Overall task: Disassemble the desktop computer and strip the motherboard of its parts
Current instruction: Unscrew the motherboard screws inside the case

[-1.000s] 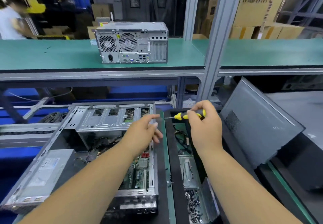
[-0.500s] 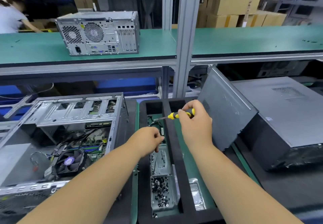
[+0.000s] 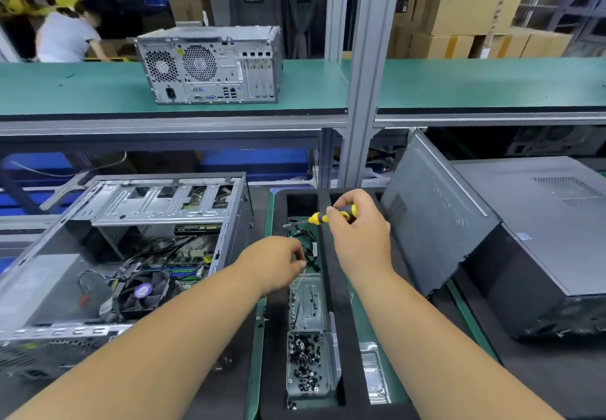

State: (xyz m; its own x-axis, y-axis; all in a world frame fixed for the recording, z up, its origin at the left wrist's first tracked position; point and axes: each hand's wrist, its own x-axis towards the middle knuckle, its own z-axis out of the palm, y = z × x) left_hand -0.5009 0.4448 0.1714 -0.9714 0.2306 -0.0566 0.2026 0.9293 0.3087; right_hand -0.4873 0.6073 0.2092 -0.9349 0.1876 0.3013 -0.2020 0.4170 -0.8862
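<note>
While the opened desktop case (image 3: 124,255) lies on its side at the near left of the bench, motherboard (image 3: 183,260) and black cooler fan (image 3: 141,291) not yet stripped out, both hands are over the black foam tray (image 3: 337,305) just to its right. The left hand (image 3: 278,265) hangs above the tray's left channel with fingers curled together at the tips; whether they pinch a screw I cannot tell. If it does hold a small part, a loose release could send it onto the foam rim or the green mat instead of into a bin.

The right hand (image 3: 359,232) is wrapped round the yellow-and-black screwdriver (image 3: 331,216), its tip pointing left over the tray's far end; a careless swing could snag the black cables (image 3: 303,242) lying there.

In the left channel, the nearest clear bin (image 3: 308,367) holds a heap of dark screws; the bin (image 3: 306,301) beyond it holds only a few. A metal part (image 3: 373,373) rests in the right channel.

A grey side panel (image 3: 436,213) leans against a closed computer (image 3: 537,232) at right and could slide. Another tower (image 3: 213,65) stands on the far shelf.
</note>
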